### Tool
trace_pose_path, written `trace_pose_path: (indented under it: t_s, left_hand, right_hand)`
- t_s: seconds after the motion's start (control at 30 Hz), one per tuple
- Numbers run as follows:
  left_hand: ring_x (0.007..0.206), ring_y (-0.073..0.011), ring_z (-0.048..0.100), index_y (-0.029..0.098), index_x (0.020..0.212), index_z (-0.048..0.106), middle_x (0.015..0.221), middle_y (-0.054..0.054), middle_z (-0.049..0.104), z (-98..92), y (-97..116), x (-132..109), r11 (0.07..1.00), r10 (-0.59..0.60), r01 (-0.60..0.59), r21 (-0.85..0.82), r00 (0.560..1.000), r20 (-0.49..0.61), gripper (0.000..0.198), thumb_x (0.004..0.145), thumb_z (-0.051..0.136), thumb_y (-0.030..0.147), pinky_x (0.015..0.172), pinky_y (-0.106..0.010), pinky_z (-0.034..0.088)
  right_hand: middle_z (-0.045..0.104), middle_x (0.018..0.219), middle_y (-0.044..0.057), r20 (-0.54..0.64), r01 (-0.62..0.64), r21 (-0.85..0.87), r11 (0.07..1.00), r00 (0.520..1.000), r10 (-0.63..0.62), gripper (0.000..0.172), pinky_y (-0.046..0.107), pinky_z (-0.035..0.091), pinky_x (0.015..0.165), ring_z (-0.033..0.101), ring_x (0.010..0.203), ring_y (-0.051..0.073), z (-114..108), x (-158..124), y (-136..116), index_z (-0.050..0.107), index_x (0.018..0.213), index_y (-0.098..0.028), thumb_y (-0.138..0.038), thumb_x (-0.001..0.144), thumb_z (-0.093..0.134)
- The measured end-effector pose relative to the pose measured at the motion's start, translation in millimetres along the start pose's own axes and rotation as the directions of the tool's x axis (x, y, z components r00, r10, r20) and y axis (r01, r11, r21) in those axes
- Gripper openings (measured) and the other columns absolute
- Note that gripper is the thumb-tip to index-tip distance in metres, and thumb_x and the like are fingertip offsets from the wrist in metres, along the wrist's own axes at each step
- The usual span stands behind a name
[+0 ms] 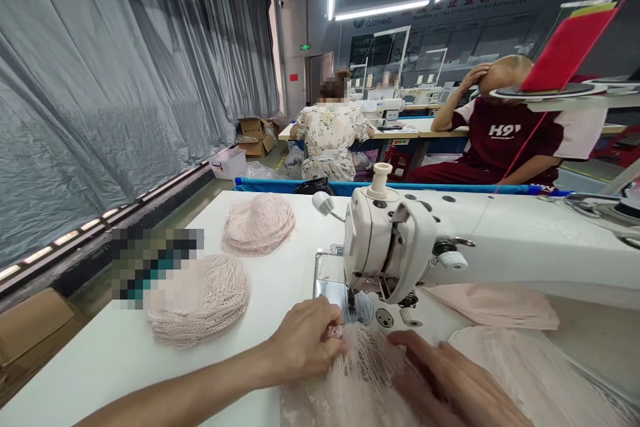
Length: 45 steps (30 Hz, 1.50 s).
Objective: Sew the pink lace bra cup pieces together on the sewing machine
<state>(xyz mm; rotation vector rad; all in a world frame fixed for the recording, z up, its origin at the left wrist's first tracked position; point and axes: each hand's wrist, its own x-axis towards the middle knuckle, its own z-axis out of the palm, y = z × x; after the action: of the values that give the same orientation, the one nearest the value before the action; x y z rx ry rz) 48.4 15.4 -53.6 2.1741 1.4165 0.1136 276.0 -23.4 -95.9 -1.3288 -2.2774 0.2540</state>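
Note:
A pale pink piece of fringed lace fabric (367, 357) lies in front of the needle of a white sewing machine (385, 240). My left hand (313, 340) is closed, pinching the lace's gathered edge between thumb and fingers just left of the presser foot (353, 303). On the other side of the lace, my right hand (445, 377) is slightly blurred; its fingers are stretched apart and touch or hover over the right edge. The lower part of the lace runs out of view at the bottom.
Two pale pink knitted stacks, a near one (215, 300) and a far one (260, 223), sit on the white table (270, 300). More pink fabric (500, 307) lies under the machine arm. A red thread cone (567, 50) stands at upper right. Two people sit beyond the table.

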Motion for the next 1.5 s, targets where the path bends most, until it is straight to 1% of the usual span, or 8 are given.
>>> trace_pose_path:
  t_s: [0.17, 0.57, 0.77, 0.83, 0.93, 1.17, 1.33, 1.5]
  left_hand:
    - [0.073, -0.0157, 0.056, 0.023, 0.090, 0.055, 0.070, 0.005, 0.061, -2.0, 1.6, 7.0, 0.999, 0.024, -0.024, 0.034, 1.000, 0.004, 0.011, 0.083, 0.048, 0.018, 0.071, -0.024, 0.040]
    - [0.074, -0.0230, 0.061, 0.024, 0.099, 0.054, 0.078, -0.001, 0.065, 2.9, -4.5, 22.6, 0.956, 0.091, -0.072, 0.284, 0.994, -0.053, 0.019, 0.082, 0.045, 0.019, 0.064, -0.030, 0.043]
    - [0.071, -0.0234, 0.057, 0.017, 0.089, 0.053, 0.079, -0.006, 0.061, 6.3, -10.1, 23.5, 0.927, 0.120, -0.022, 0.374, 0.963, -0.241, 0.019, 0.086, 0.035, 0.010, 0.064, -0.035, 0.041]
    - [0.077, -0.0212, 0.055, 0.016, 0.086, 0.052, 0.085, -0.006, 0.059, 10.4, -10.6, 15.1, 0.893, 0.311, -0.166, 0.419, 0.899, -0.308, 0.020, 0.087, 0.034, 0.006, 0.068, -0.034, 0.040]
    - [0.078, -0.0170, 0.053, 0.016, 0.082, 0.051, 0.086, -0.003, 0.058, 16.4, -11.7, 1.2, 0.776, 0.591, -0.438, 0.454, 0.756, -0.280, 0.014, 0.089, 0.040, 0.011, 0.072, -0.032, 0.039]
    - [0.082, -0.0164, 0.054, 0.015, 0.079, 0.051, 0.091, -0.002, 0.058, 18.0, -21.3, 14.7, 0.787, 0.558, -0.417, 0.455, 0.797, -0.234, 0.009, 0.081, 0.046, 0.007, 0.084, -0.036, 0.039]
    - [0.066, -0.0133, 0.051, 0.015, 0.063, 0.047, 0.069, 0.000, 0.050, 7.7, -23.6, 44.9, 0.782, 0.558, -0.362, 0.508, 0.768, -0.312, 0.031, 0.083, 0.027, 0.003, 0.081, -0.038, 0.041]
    - [0.074, -0.0139, 0.054, 0.015, 0.076, 0.053, 0.080, -0.001, 0.056, 3.5, -21.4, 30.6, 0.779, 0.578, -0.407, 0.476, 0.760, -0.296, 0.027, 0.085, 0.030, 0.004, 0.087, -0.038, 0.038]
  right_hand:
    - [0.064, 0.082, 0.004, -0.223, 0.196, -0.156, 0.968, 0.948, -0.228, 0.021, 0.031, 0.045, 0.059, 0.061, 0.070, 0.019, 3.0, 13.4, -15.4, 0.057, 0.097, -0.024, -0.026, 0.093, 0.036]
    - [0.068, 0.092, 0.004, -0.286, 0.414, -0.167, 0.895, 0.848, -0.446, 0.039, 0.032, 0.036, 0.067, 0.059, 0.078, 0.018, 41.7, 18.6, -9.4, 0.062, 0.093, -0.022, -0.040, 0.096, 0.027]
    - [0.069, 0.097, 0.002, -0.186, 0.394, -0.207, 0.895, 0.883, -0.431, 0.039, 0.031, 0.035, 0.068, 0.061, 0.079, 0.017, 30.9, 23.8, -11.8, 0.062, 0.097, -0.023, -0.049, 0.094, 0.034]
    - [0.069, 0.094, 0.003, -0.265, 0.387, -0.207, 0.898, 0.862, -0.433, 0.044, 0.031, 0.035, 0.065, 0.061, 0.072, 0.017, 28.5, 26.1, -13.5, 0.063, 0.094, -0.023, -0.051, 0.095, 0.029]
    - [0.069, 0.100, 0.005, -0.117, 0.418, -0.247, 0.874, 0.882, -0.456, 0.036, 0.029, 0.036, 0.063, 0.062, 0.070, 0.016, 21.2, 29.1, -14.0, 0.061, 0.104, -0.022, -0.050, 0.091, 0.043]
    - [0.067, 0.108, 0.005, -0.021, 0.400, -0.338, 0.852, 0.902, -0.432, 0.027, 0.032, 0.039, 0.069, 0.063, 0.086, 0.019, 19.7, 36.6, 10.4, 0.057, 0.112, -0.023, -0.037, 0.088, 0.053]
    - [0.072, 0.090, 0.008, -0.156, 0.279, -0.402, 0.872, 0.918, -0.365, 0.029, 0.039, 0.043, 0.071, 0.062, 0.078, 0.022, 25.0, 46.6, 15.8, 0.061, 0.104, -0.022, -0.024, 0.093, 0.034]
    - [0.068, 0.108, 0.011, 0.007, 0.406, -0.365, 0.838, 0.901, -0.434, 0.045, 0.042, 0.045, 0.076, 0.064, 0.090, 0.026, 3.2, 38.6, -0.8, 0.057, 0.115, -0.019, -0.053, 0.089, 0.042]
